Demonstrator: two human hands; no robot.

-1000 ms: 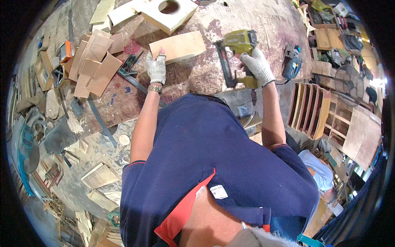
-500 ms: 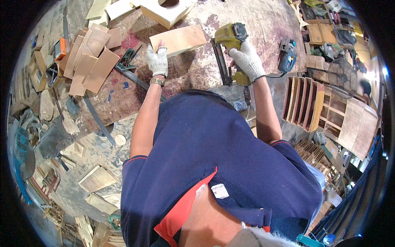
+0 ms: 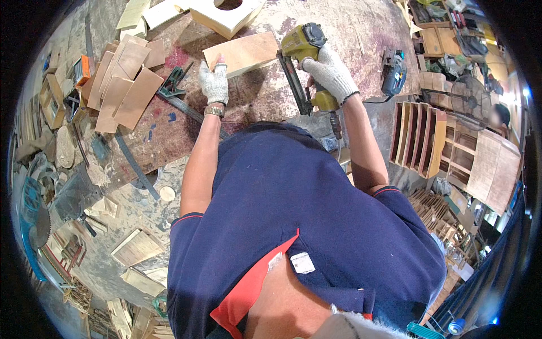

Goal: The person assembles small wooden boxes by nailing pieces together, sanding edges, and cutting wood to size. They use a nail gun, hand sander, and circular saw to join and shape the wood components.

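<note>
In a white knitted glove, my left hand grips the left end of a box-like wooden piece with a pale plywood top. Part of the fingers is hidden behind its edge. My right hand, also gloved, is closed around the handle of a yellow-green nail gun with a black magazine. Its nose end lies close to the right end of the wooden piece; whether they touch I cannot tell. An air hose fitting hangs from the gun's handle.
All this is over a stained worktable. Thin plywood panels lie at left, beside a dark clamp or square. Beyond is a wooden block with a round hole. At right rest a blue jigsaw and a slotted wooden rack.
My right hand has brought the nail gun left and slightly farther away, up to the right end of the wooden piece. My left hand keeps its hold there, barely shifted.
</note>
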